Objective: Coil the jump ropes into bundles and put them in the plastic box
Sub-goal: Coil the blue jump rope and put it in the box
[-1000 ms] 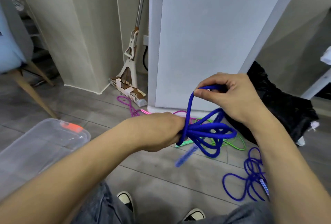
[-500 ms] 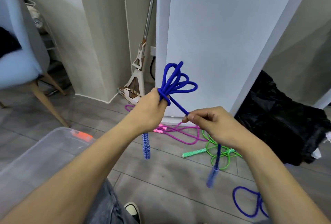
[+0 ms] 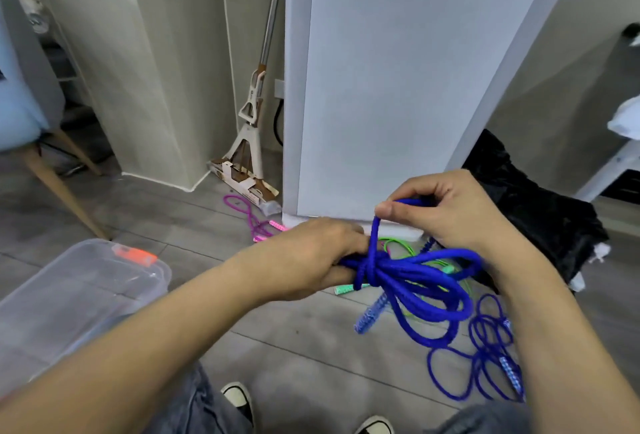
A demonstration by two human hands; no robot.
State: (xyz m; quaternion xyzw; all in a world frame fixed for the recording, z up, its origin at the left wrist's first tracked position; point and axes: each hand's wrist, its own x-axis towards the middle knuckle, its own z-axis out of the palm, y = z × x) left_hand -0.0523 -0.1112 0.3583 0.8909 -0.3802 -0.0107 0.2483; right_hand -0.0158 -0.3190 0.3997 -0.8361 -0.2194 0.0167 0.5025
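Head view shows the left hand [image 3: 311,257] gripping a looped bundle of thick, braided blue jump rope [image 3: 419,281]. The right hand [image 3: 450,211], just above, pinches one strand wrapped round it. The clear plastic box [image 3: 79,295] sits left of the left hand.

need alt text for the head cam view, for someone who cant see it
Two hands tie a coiled blue jump rope: the left hand grips the bundle, the right hand pinches a strand wrapping it. A clear plastic box sits left; more ropes lie on the floor.

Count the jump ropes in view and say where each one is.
4. Blue rope held in both hands; second blue rope on the floor at right; green rope behind the hands; pink rope near the mop. More may be hidden.
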